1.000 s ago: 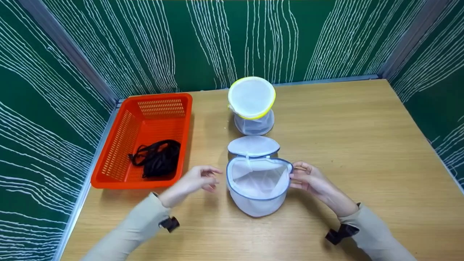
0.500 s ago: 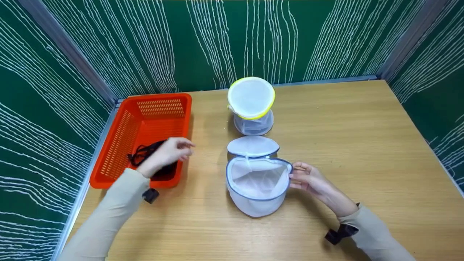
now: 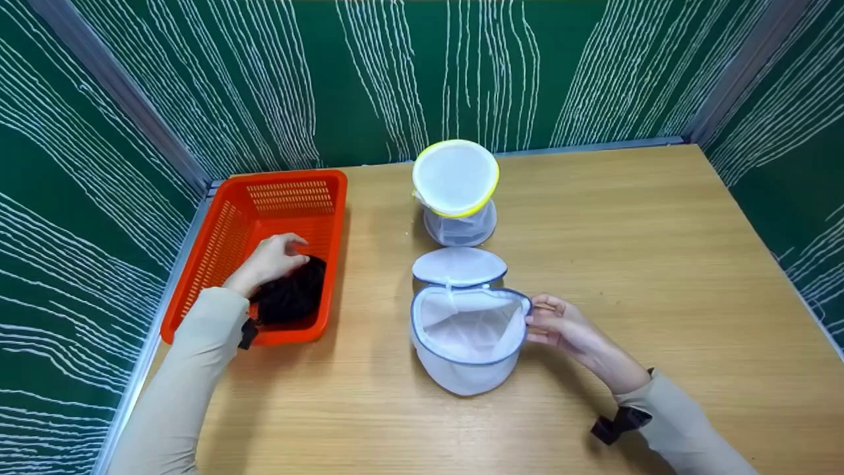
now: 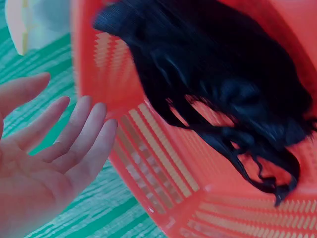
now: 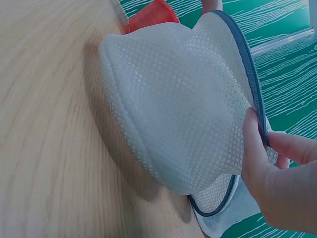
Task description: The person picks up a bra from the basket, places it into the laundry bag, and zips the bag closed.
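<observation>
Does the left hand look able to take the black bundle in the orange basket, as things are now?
Probably yes: the left hand, fingers apart and holding nothing, is over the open orange basket, and no lid or other object appears to cover the black bundle.

basket wall (image 3: 335, 264): rose between your left hand (image 3: 271, 258) and the mesh bag (image 3: 463, 373)
table (image 3: 377, 376), middle: you had passing room
far side: lid (image 3: 459, 265) and yellow-rimmed bag (image 3: 456, 179) blocked you
table, right: you had wide room
</observation>
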Demonstrator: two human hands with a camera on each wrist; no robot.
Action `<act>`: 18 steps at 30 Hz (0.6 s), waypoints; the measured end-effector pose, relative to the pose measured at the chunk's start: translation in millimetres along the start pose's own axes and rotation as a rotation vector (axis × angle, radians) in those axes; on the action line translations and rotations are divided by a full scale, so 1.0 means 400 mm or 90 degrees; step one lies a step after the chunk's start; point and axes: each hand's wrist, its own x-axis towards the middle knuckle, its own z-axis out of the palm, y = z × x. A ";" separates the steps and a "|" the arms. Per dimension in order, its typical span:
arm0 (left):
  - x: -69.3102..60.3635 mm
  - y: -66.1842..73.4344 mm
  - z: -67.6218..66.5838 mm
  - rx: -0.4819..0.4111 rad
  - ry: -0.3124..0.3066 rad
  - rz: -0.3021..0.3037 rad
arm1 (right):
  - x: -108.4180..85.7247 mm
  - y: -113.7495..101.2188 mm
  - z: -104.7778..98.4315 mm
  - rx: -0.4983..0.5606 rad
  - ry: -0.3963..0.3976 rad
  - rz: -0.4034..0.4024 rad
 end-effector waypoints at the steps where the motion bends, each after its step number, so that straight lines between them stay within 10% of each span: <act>1: 0.004 -0.007 -0.002 0.007 -0.009 -0.003 | 0.000 0.000 0.000 -0.001 0.002 0.000; 18: 0.008 -0.059 0.004 0.031 -0.246 -0.034 | 0.001 -0.001 -0.001 -0.002 0.008 0.004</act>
